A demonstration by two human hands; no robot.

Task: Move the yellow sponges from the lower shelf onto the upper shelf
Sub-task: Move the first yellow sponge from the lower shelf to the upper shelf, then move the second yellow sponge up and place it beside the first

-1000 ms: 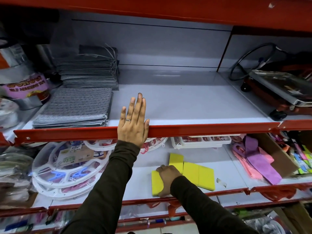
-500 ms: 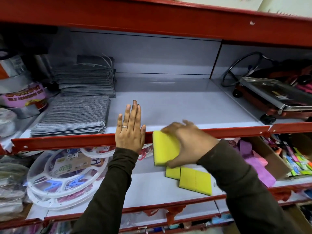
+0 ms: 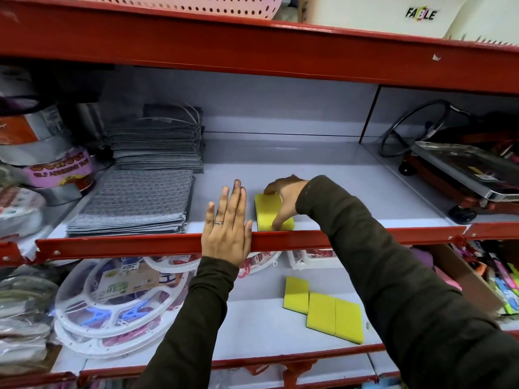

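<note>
My left hand [image 3: 226, 224] lies flat, palm down, fingers straight and close together, draped over the red front lip of the upper shelf [image 3: 323, 175]; a ring sits on one finger. Its grip is released, holding nothing. My right hand [image 3: 283, 199] reaches in over the same lip from the right, sleeve bent at the wrist, and is clenched around a yellow sponge [image 3: 268, 210]: thumb down at the near edge, fingers curled over the far end. The sponge rests flat on the upper shelf's grey surface, just behind the red lip and just beside my left hand's fingertips.

On the lower shelf [image 3: 252, 327], three more yellow sponges [image 3: 323, 313] lie flat, edge to edge in a staggered row, dark backing showing at their sides. They sit well apart from my hands, to the right of my left sleeve.

The upper shelf also carries stacks of grey cloths [image 3: 134, 203] to the left, one pile in front and another behind. Rolls of tape [image 3: 60, 169] sit further left. A metal trolley [image 3: 463, 175] stands in the next bay to the right. Below, white round clip hangers [image 3: 118, 307] are stacked at the left of the lower shelf. A box of coloured items [image 3: 502, 287] sits at its right end.
</note>
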